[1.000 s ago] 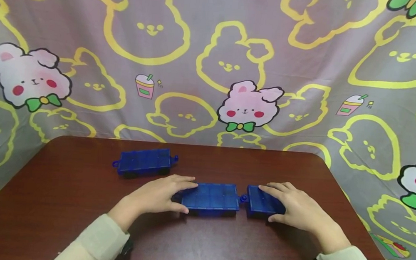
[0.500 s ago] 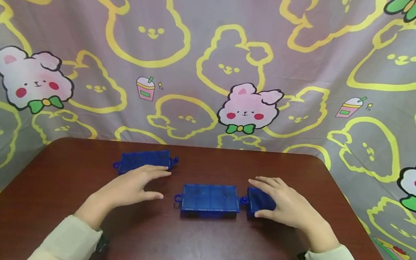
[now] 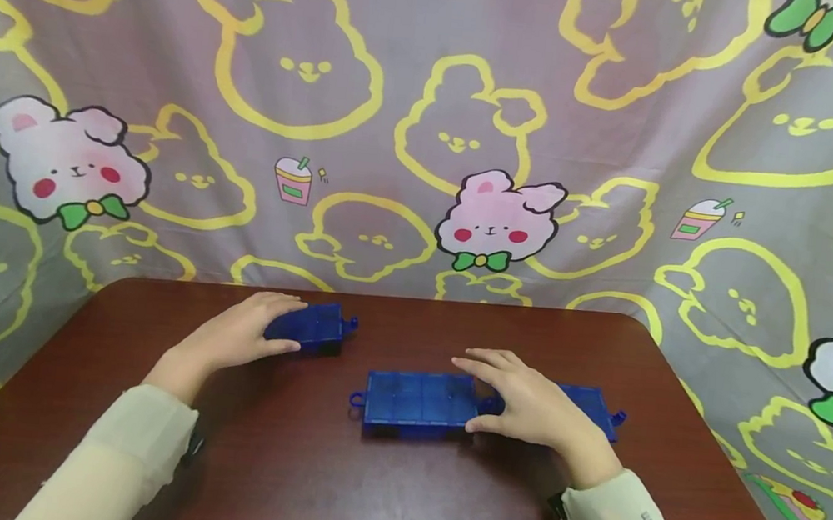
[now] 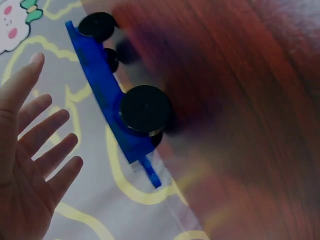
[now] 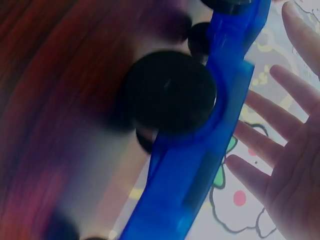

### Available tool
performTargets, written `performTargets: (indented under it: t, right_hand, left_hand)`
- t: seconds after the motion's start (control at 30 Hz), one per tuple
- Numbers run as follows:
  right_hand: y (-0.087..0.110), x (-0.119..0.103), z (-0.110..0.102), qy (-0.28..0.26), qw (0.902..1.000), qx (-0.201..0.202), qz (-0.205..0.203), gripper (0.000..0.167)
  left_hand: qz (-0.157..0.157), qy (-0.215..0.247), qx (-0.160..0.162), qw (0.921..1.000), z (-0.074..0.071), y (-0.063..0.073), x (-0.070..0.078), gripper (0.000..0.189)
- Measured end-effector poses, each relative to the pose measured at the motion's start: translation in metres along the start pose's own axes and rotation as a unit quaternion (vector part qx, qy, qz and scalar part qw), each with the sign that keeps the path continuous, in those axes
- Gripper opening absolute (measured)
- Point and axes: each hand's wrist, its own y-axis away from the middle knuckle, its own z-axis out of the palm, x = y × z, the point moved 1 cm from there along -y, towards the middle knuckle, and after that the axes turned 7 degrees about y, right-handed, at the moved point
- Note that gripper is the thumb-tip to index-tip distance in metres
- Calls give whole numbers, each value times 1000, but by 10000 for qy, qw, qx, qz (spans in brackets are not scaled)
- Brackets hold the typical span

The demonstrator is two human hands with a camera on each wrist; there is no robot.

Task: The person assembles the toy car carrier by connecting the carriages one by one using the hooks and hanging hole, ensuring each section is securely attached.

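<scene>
Three flat blue translucent toy wagons with black wheels are on the table. My left hand is over the left part of the back-left wagon; in the left wrist view its fingers are spread and apart from that wagon's blue side. My right hand hovers where the middle wagon meets the right wagon, hiding their joint and part of the right one. The right wrist view has its fingers extended beside a wagon, with a black wheel close to the camera.
A brown wooden table with rounded back corners bears everything. Behind it hangs a grey curtain with cartoon rabbits and yellow outlines. A loop coupling sticks out from the middle wagon's left end.
My left hand has left the middle wagon and moved left and back to the far wagon. My right hand has slid left off the right wagon's body towards the coupling. The wagons have stayed put.
</scene>
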Motion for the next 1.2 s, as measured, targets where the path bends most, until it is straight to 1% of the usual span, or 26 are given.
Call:
performTargets:
  t: [0.13, 0.3, 0.5, 0.67, 0.73, 0.83, 1.0, 1.1, 1.2]
  right_hand:
    - [-9, -9, 5, -69, 9999, -94, -88, 83]
    - [-18, -21, 12, -163, 9992, -326, -145, 81]
    - [-28, -33, 18, -160, 9981, -463, -387, 81]
    - [-33, -40, 21, -219, 9969, -562, -505, 82]
    - [-34, -41, 23, -164, 9967, -605, -508, 82]
    - [-34, -42, 24, -83, 9964, -677, -503, 81]
    - [-34, -41, 26, -12, 9960, -714, -543, 78]
    - [-35, -41, 26, -12, 9957, -707, -595, 74]
    - [-35, -40, 27, -21, 9956, -727, -596, 69]
  left_hand:
    - [-162, 127, -44, 9998, 3, -8, -8, 69]
    - [-193, 89, -153, 9997, 11, -13, -14, 74]
    - [-211, 33, -285, 9994, 18, -18, -14, 79]
    - [-236, 110, -393, 9989, 20, -23, -13, 80]
    - [-252, 176, -436, 9986, 21, -24, -14, 80]
    - [-167, 282, -462, 9984, 22, -24, -14, 77]
    - [-56, 364, -423, 9984, 22, -24, -17, 72]
    - [-104, 340, -489, 9982, 23, -25, -18, 69]
    - [-152, 279, -630, 9975, 22, -26, -19, 68]
